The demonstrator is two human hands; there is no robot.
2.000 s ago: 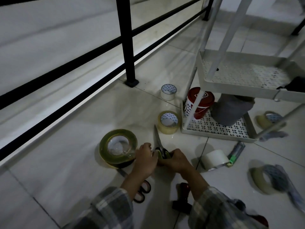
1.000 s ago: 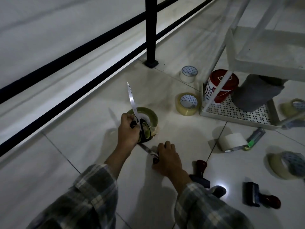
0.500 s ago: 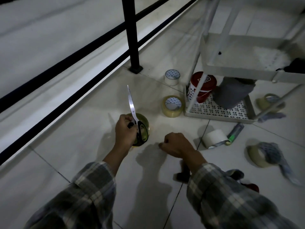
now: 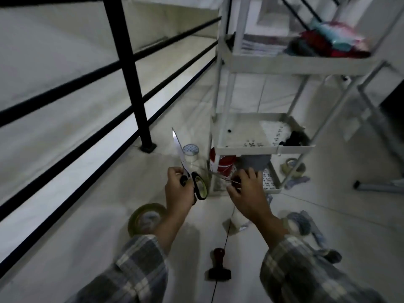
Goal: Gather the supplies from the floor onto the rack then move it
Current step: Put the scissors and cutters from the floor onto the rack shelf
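Note:
My left hand (image 4: 178, 190) grips a large pair of scissors (image 4: 197, 186) by its black-and-green handles, blade pointing up. My right hand (image 4: 246, 193) is closed around a second, thinner pair of scissors (image 4: 215, 174) whose blade points left; its handles are hidden. Both hands hover above the floor just in front of the white three-tier rack (image 4: 262, 147). The bottom tray holds a red can (image 4: 225, 165) and a grey object (image 4: 255, 162). On the floor lie a large yellow tape roll (image 4: 146, 217), a small white roll (image 4: 190, 152), another white roll (image 4: 237, 220) and a red-handled stamp (image 4: 218, 265).
A black railing post (image 4: 131, 73) and bars run along the left. More tape rolls lie right of the rack (image 4: 293, 167) and by my right sleeve (image 4: 298, 224). The rack's top tray (image 4: 284, 64) carries papers and colourful cloth. A metal frame's legs stand at the far right.
Both hands have lifted off the floor and moved toward the rack. My right hand has picked up the thinner scissors. The large tape roll stays on the floor behind my left hand.

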